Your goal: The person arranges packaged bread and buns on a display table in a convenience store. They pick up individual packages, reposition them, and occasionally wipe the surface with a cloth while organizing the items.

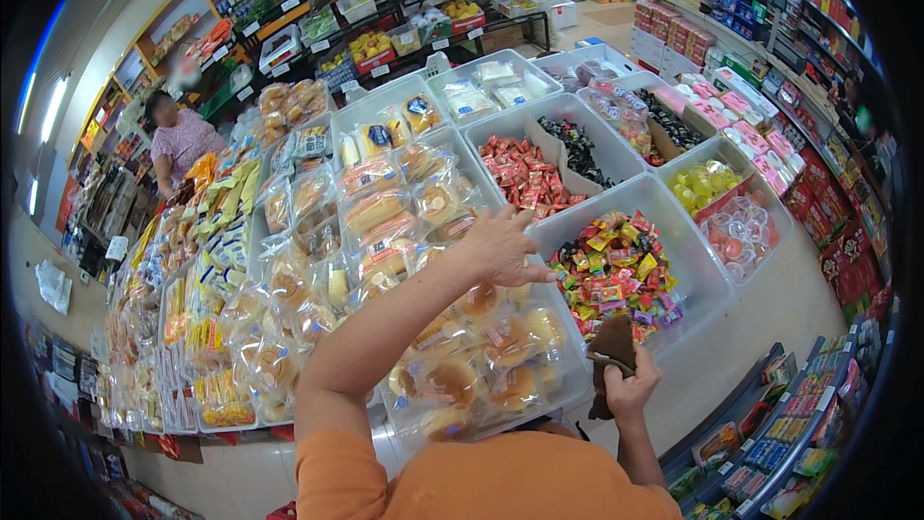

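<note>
My left hand (502, 249) reaches across with its fingers apart and nothing visible in them. It hovers where a bin of plastic-wrapped bread buns (451, 379) meets the candy bins. Just past its fingertips are red-wrapped candies (523, 173) in a translucent plastic bin (491, 119). To its right, a heap of mixed, colourfully wrapped candies (613, 267) fills part of another translucent bin (704, 289). Lower right, my right hand (632, 383) grips a folded brown cloth (612, 354) by that bin's near corner.
Black-wrapped candies (577, 148) lie behind a cardboard divider. Jelly cups (740, 231) stand in a bin at the right. More packaged bread (289, 282) spreads leftward, where a person (180, 133) stands. Low shelves of packets (779, 426) curve along the lower right.
</note>
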Demonstrator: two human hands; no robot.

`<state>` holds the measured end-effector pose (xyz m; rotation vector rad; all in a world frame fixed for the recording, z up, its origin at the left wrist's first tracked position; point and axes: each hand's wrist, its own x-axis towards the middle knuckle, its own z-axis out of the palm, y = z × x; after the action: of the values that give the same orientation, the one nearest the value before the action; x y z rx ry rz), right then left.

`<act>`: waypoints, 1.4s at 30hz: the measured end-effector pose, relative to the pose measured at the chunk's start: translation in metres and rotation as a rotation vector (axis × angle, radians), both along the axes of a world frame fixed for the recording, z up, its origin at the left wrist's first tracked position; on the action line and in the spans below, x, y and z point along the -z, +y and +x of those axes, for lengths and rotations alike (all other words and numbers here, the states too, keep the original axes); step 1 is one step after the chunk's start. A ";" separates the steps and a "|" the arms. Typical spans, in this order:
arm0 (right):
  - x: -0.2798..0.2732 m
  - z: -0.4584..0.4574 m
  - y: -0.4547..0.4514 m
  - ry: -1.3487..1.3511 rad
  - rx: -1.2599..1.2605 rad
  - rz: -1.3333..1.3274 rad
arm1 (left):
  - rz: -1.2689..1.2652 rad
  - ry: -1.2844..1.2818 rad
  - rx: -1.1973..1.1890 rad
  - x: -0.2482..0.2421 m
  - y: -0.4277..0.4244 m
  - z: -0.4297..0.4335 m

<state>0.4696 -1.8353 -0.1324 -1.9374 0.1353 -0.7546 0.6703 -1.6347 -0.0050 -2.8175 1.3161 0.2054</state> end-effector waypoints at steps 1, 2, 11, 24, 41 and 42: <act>-0.003 0.001 0.000 0.001 -0.005 -0.008 | 0.064 0.015 -0.047 0.001 0.000 0.002; 0.001 0.001 -0.001 -0.015 0.005 -0.045 | 0.129 0.029 -0.096 0.001 0.000 0.004; -0.003 0.005 0.003 -0.016 0.011 0.013 | 0.007 -0.029 -0.078 0.007 0.006 0.010; -0.004 0.001 -0.002 0.013 -0.079 0.001 | -1.817 -0.768 -0.606 -0.130 0.177 -0.080; 0.001 -0.009 -0.010 0.119 -0.218 0.159 | -0.862 -0.109 -0.719 -0.027 0.112 -0.206; 0.000 -0.008 -0.010 0.110 -0.209 0.147 | -0.799 -0.050 -0.679 -0.022 0.117 -0.208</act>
<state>0.4616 -1.8457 -0.1322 -1.8191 0.0521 -0.4864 0.4619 -1.5174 0.0171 -3.7932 0.3982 -0.4975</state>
